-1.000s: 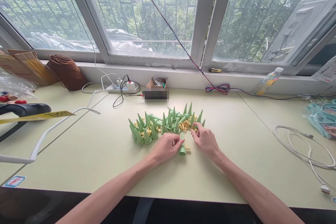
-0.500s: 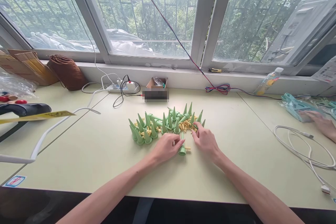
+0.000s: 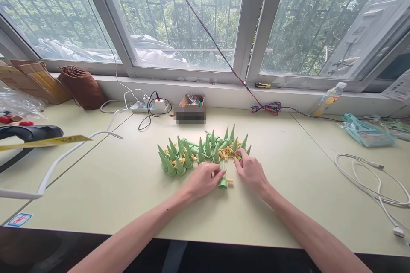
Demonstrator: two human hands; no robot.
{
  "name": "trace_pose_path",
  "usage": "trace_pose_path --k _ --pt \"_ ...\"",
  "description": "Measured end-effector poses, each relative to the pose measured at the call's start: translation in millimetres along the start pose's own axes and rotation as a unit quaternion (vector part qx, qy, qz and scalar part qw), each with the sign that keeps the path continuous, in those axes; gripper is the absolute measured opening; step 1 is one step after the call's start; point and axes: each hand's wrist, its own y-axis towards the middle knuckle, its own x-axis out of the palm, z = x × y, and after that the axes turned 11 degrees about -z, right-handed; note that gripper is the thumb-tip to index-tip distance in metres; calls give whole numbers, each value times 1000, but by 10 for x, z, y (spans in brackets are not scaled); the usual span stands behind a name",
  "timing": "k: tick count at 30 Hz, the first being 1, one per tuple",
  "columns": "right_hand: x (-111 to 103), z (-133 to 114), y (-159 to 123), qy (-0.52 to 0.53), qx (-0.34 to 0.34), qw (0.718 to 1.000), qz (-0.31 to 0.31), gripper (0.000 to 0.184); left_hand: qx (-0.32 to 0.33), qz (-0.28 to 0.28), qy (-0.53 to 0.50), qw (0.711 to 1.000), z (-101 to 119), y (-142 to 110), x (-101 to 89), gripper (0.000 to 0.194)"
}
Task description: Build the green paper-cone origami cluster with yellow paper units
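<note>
My left hand [image 3: 206,178] is closed on a green cone-shaped spike [image 3: 223,182] that lies on the table, its round socket end toward me. A small yellow peg [image 3: 229,180] sticks out of the spike's right side. My right hand [image 3: 251,172] is curled at the edge of a heap of small yellow pegs [image 3: 226,152]; thumb and index finger come close together there, and what sits between them cannot be made out. Several green spikes [image 3: 180,168] stand point-up behind both hands, with more yellow pegs among them on the left. Some green spikes lie on their sides at the back.
Behind the spikes are a small open box [image 3: 191,101] and a power strip [image 3: 149,106] with cables. A white cable [image 3: 378,187] lies coiled at the right, near teal plastic items [image 3: 368,132]. A bottle [image 3: 328,100] leans by the window. At the left hangs a white cord [image 3: 53,170].
Another person's hand at the far right, on the teal items, has left the view. Both my hands and the green spike stay where they were.
</note>
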Motion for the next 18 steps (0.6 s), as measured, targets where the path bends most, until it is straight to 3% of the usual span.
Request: trace_pose_path --k 18 --pt "-12 -21 -11 -9 7 1000 -9 37 5 0 3 1000 -10 -7 1 42"
